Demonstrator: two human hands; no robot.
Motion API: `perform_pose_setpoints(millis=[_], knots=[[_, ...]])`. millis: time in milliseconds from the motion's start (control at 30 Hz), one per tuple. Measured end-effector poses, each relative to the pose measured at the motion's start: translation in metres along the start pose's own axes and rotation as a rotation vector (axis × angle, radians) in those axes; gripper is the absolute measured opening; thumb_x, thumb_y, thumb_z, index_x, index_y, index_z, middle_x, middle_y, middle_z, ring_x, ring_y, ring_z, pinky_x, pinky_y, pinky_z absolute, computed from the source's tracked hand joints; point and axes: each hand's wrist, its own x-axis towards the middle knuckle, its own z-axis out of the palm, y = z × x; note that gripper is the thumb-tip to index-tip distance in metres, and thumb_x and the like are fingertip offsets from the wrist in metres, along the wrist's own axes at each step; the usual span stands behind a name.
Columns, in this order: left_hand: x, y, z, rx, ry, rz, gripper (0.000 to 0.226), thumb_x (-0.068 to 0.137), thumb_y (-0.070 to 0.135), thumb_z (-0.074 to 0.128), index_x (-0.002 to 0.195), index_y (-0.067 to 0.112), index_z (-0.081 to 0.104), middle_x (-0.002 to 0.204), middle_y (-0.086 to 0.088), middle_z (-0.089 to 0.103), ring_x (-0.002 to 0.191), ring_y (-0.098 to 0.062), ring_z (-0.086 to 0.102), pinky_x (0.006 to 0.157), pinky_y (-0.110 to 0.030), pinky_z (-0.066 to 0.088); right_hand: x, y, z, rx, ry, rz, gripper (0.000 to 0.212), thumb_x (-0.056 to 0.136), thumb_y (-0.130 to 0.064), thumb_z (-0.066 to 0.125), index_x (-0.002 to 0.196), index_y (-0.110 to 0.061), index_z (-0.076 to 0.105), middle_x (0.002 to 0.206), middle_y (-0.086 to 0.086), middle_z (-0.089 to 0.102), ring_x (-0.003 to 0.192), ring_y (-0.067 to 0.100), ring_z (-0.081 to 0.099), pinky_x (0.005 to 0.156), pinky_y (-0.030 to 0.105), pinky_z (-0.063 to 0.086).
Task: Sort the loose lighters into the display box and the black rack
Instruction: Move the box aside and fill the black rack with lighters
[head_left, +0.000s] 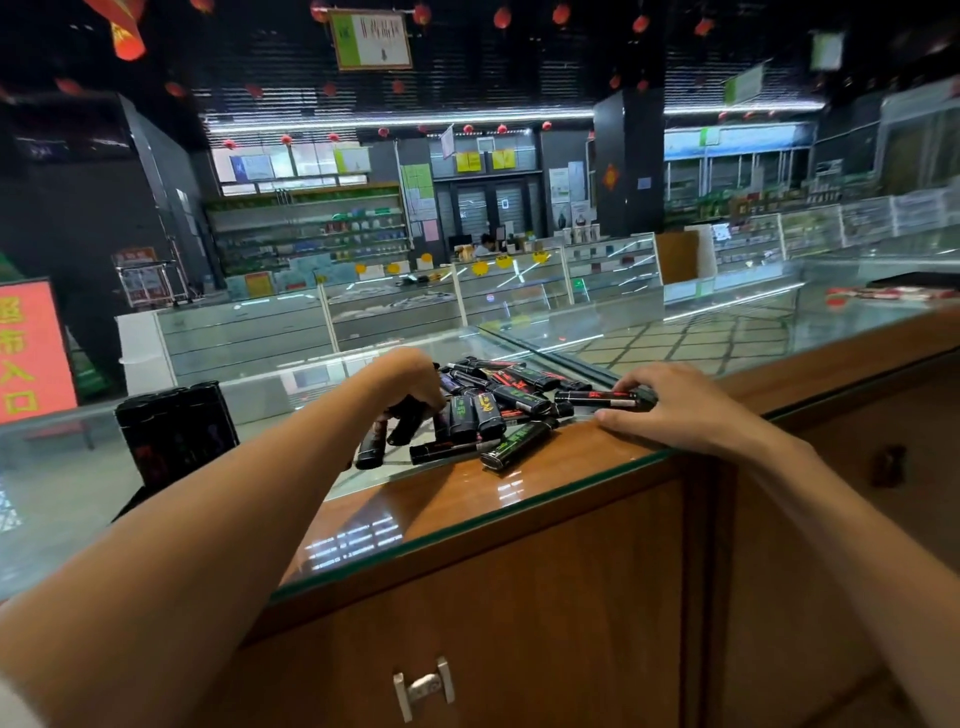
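From the head camera, the only view there is: the loose lighters (498, 410) lie in a jumbled heap on the glass counter (467, 525), right at its near wooden edge, with both hands at the heap from either side.

The left hand (410, 382) is on the heap's left flank, knuckles up. Its fingers are curled round a bunch of lighters (397, 423) whose dark bodies hang out below the palm, pointing down and toward the person.

The right hand (670, 400) is on the right flank. Its forefinger sits above and its thumb below the near end of a red-printed lighter (597, 399), which looks like a pinch. The other fingers are bent loosely behind. That lighter's long axis runs left to right, away from the fingertips into the heap.

A black holder (176, 431) with lighter tops showing stands on the counter well off to the left. I cannot tell whether it is the rack or the display box. It is on the left arm's side, so the left hand's bunch looks the likelier one to go there
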Motion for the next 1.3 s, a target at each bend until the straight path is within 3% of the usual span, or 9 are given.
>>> perform_pose_setpoints(millis=[133, 300, 467, 633, 700, 800, 1000, 1133, 1300], knots=[[0.012, -0.01, 0.009, -0.316, 0.124, -0.005, 0.02, 0.085, 0.013, 0.065, 0.089, 0.004, 0.047, 0.072, -0.009, 0.051, 0.08, -0.024, 0.054, 0.063, -0.026, 0.047, -0.001, 0.001, -0.001, -0.005, 0.002, -0.01, 0.056, 0.074, -0.064, 0.057, 0.112, -0.023, 0.059, 0.117, 0.001, 0.058, 0.105, 0.016, 0.048, 0.084, 0.032, 0.041], [0.009, -0.038, 0.001, -0.87, 0.165, 0.106, 0.017, 0.082, 0.003, 0.066, 0.091, -0.004, 0.055, 0.065, -0.012, 0.062, 0.045, -0.014, 0.061, 0.038, -0.019, 0.045, 0.0, 0.002, 0.0, -0.001, -0.005, -0.01, 0.052, 0.075, -0.063, 0.058, 0.11, -0.024, 0.06, 0.116, -0.001, 0.058, 0.1, 0.011, 0.045, 0.081, 0.03, 0.037], [-0.028, -0.083, 0.002, -1.343, -0.193, 0.383, 0.021, 0.072, 0.014, 0.069, 0.083, -0.004, 0.067, 0.088, -0.016, 0.071, 0.079, -0.021, 0.07, 0.081, -0.035, 0.05, 0.001, 0.001, -0.004, 0.083, 0.011, 0.059, 0.057, 0.075, -0.057, 0.063, 0.118, -0.021, 0.056, 0.122, 0.002, 0.056, 0.106, 0.015, 0.049, 0.084, 0.031, 0.04], [-0.063, -0.125, 0.015, -1.416, -0.268, 0.517, 0.019, 0.078, 0.015, 0.065, 0.094, 0.004, 0.064, 0.096, -0.017, 0.07, 0.086, -0.025, 0.069, 0.073, -0.033, 0.055, 0.004, -0.074, -0.001, 0.206, 0.297, -0.152, 0.036, 0.084, -0.037, 0.062, 0.115, -0.019, 0.058, 0.114, 0.0, 0.058, 0.109, 0.014, 0.05, 0.089, 0.029, 0.036], [-0.072, -0.139, 0.017, -1.406, -0.259, 0.577, 0.011, 0.082, 0.012, 0.062, 0.091, 0.008, 0.068, 0.092, -0.017, 0.069, 0.087, -0.026, 0.067, 0.085, -0.04, 0.053, 0.005, -0.13, 0.006, 0.44, 0.142, -0.258, 0.03, 0.089, -0.033, 0.057, 0.117, -0.02, 0.057, 0.105, -0.006, 0.06, 0.102, 0.012, 0.058, 0.086, 0.026, 0.046], [-0.081, -0.158, 0.018, -1.323, -0.183, 0.608, 0.014, 0.087, 0.01, 0.059, 0.099, 0.003, 0.062, 0.088, -0.017, 0.067, 0.084, -0.029, 0.064, 0.078, -0.035, 0.054, 0.008, -0.204, 0.017, 0.666, -0.104, -0.408, 0.04, 0.087, -0.037, 0.058, 0.122, -0.02, 0.055, 0.11, 0.0, 0.064, 0.1, 0.012, 0.062, 0.09, 0.033, 0.051], [-0.092, -0.2, 0.015, -1.308, -0.066, 0.521, 0.028, 0.088, 0.025, 0.055, 0.101, 0.001, 0.063, 0.09, -0.018, 0.069, 0.072, -0.019, 0.064, 0.064, -0.023, 0.051, 0.02, -0.261, 0.031, 0.811, -0.218, -0.49, 0.036, 0.079, -0.019, 0.071, 0.113, -0.013, 0.061, 0.096, 0.005, 0.069, 0.086, 0.006, 0.066, 0.079, 0.017, 0.053], [-0.093, -0.219, 0.017, -1.36, -0.061, 0.442, 0.038, 0.085, 0.027, 0.058, 0.105, -0.005, 0.061, 0.091, -0.022, 0.068, 0.069, -0.019, 0.064, 0.061, -0.023, 0.052, 0.025, -0.276, 0.042, 0.68, -0.233, -0.576, 0.035, 0.078, -0.018, 0.072, 0.112, -0.013, 0.062, 0.097, 0.007, 0.069, 0.088, 0.013, 0.067, 0.081, 0.024, 0.054], [-0.093, -0.231, 0.016, -1.265, 0.179, 0.325, 0.023, 0.087, 0.022, 0.06, 0.084, -0.001, 0.061, 0.065, -0.012, 0.066, 0.053, -0.016, 0.066, 0.046, -0.016, 0.048, 0.029, -0.287, 0.052, 0.445, -0.142, -0.663, 0.014, 0.073, -0.024, 0.077, 0.084, -0.023, 0.069, 0.079, -0.013, 0.066, 0.076, -0.005, 0.06, 0.07, 0.005, 0.041]])
